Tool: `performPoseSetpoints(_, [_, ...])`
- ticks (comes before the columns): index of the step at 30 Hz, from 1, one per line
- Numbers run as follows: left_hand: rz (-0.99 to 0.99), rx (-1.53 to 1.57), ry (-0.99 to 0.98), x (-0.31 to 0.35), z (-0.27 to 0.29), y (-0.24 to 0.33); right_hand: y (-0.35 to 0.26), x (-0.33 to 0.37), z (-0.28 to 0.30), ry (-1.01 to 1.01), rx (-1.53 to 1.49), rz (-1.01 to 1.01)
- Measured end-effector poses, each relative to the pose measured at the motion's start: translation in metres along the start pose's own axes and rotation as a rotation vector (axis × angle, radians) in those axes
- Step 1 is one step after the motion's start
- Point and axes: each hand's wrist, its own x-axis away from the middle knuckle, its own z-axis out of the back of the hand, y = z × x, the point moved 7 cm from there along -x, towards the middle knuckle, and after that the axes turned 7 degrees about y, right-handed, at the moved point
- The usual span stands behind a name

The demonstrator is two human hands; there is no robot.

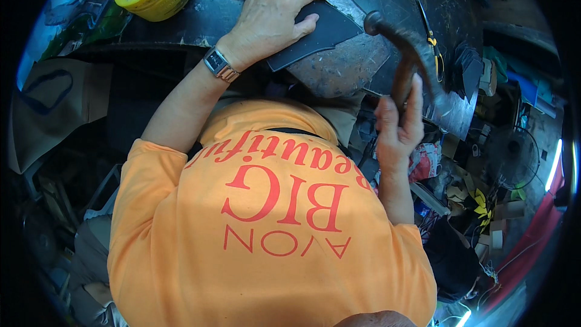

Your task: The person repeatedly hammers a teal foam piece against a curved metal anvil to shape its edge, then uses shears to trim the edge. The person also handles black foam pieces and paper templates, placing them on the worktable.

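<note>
- Now, left hand (269,24), thumb and fingers spread, bears on the black sheet (330,29), probably steadying it atop the slab (356,63).
- Right hand (399,127) pinches the hammer (406,57) by its handle (forefinger stretched alongside), likely for control.

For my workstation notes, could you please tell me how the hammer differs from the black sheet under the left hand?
The hammer is gripped in the right hand; the black sheet lies on the grey slab under the left hand. The hammer has a brown handle and rounded end, whereas the sheet is thin and flat. The hammer looks blurred; the sheet looks sharper. Both touch a hand.
</note>
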Motion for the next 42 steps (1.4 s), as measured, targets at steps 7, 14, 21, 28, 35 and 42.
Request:
performPoseSetpoints(7, [-0.003, 0.004, 0.001, 0.002, -0.001, 0.001, 0.001, -0.007, -0.003, -0.079, 0.23, -0.121])
performPoseSetpoints(14, [0.032, 0.018, -0.017, 0.0, -0.001, -0.001, 0.011, -0.011, -0.014, -0.198, 0.332, -0.13])
performPoseSetpoints(21, [0.014, 0.026, -0.006, 0.001, 0.002, 0.001, 0.016, -0.006, 0.01, 0.038, 0.114, -0.204])
performPoseSetpoints(28, [0.016, 0.026, -0.017, 0.001, 0.001, 0.001, 0.017, -0.02, 0.014, 0.012, 0.185, -0.293])
performPoseSetpoints(35, [0.01, 0.03, -0.02, 0.001, 0.0, 0.0, 0.002, -0.013, -0.009, -0.065, 0.276, -0.02])
performPoseSetpoints(42, [0.015, 0.005, -0.03, 0.002, 0.0, -0.001, -0.004, -0.003, 0.005, -0.005, 0.061, -0.113])
